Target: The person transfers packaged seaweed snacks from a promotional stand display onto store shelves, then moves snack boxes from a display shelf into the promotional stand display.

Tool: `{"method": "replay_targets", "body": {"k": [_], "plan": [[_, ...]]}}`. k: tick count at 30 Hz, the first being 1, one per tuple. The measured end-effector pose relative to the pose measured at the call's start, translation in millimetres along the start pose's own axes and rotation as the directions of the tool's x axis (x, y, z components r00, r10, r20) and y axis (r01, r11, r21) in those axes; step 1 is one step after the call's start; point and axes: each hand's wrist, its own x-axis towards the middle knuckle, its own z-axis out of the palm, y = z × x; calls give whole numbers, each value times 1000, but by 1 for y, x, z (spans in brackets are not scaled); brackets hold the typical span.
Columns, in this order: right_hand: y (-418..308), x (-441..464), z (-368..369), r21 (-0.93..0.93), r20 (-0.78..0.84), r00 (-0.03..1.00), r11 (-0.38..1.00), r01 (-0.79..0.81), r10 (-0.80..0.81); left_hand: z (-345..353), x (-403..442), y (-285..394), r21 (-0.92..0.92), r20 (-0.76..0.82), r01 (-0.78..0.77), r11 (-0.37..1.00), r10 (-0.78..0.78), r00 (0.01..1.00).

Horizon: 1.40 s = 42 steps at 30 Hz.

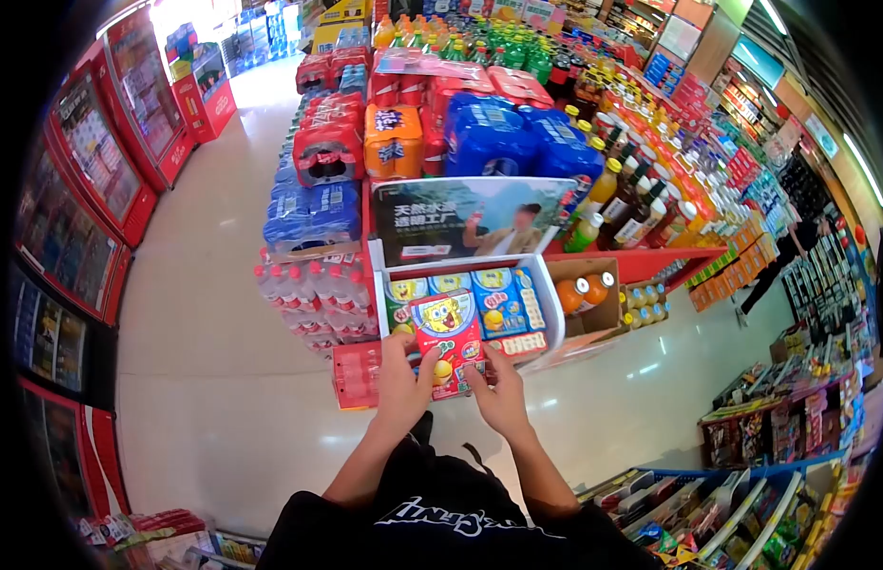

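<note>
A red cartoon-printed snack box (pixel 445 328) is gripped between my two hands, its yellow character face turned up toward me. My left hand (pixel 405 380) closes on its lower left edge, and my right hand (pixel 499 391) pinches the lower right side. Just beyond and partly under the box is a white display bin (pixel 553 313). Inside it lie blue cartoon boxes (pixel 506 302) and a green cartoon box (pixel 403 294), partly covered by the red one. An advertising board (pixel 470 220) stands along the bin's back edge.
Stacked drink packs (pixel 394 142) and rows of bottles (pixel 641 190) rise behind the bin. A cardboard carton (pixel 605 309) with orange-coloured bottles stands at its right. Red-framed fridges (pixel 90 142) line the left, and snack shelves (pixel 745 503) sit at lower right.
</note>
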Motion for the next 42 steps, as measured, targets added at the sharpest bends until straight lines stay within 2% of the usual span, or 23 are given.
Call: {"method": "replay_targets", "body": {"k": [1,3,7,10,13,15,19,22,24,27,31,36,39,42], "plan": [[3,15,7,34,39,997,997,-64,63,-4,11,-4,59,-12,-30,998,31,999],[8,34,22,-36,11,998,998,-55,56,-14,30,-8,178,-30,-87,980,94,995],[11,68,48,-61,43,993,992,-108,111,-31,62,-25,535,14,-254,806,293,956],[29,83,57,-107,92,982,982,-158,168,-35,68,-37,579,61,-207,789,211,976],[32,94,64,-145,108,979,977,-155,171,-40,71,-41,376,147,-78,923,23,989],[36,101,68,-144,110,977,976,-165,182,-42,68,-37,439,198,-139,887,55,979],[19,103,71,-281,118,976,948,-147,186,-46,70,-28,481,318,-215,850,60,946],[15,104,73,-293,124,979,949,-119,161,-42,67,-47,499,341,-219,839,42,939],[16,103,73,-311,126,980,945,-106,152,-37,64,-61,528,327,-257,810,85,941],[6,100,68,-287,135,969,944,-161,206,-36,62,-62,549,318,-274,790,107,942],[-1,71,53,-184,-99,990,976,-115,98,-39,62,-51,556,324,-266,787,88,942],[-12,-1,14,-10,-329,931,985,-173,161,-51,62,-40,549,384,-322,771,110,917],[-4,-68,1,37,-459,861,973,-227,218,-53,45,-27,596,356,-330,732,128,926],[-5,-139,0,71,-541,796,958,-279,272,-51,5,-9,562,427,-457,690,231,874]]}}
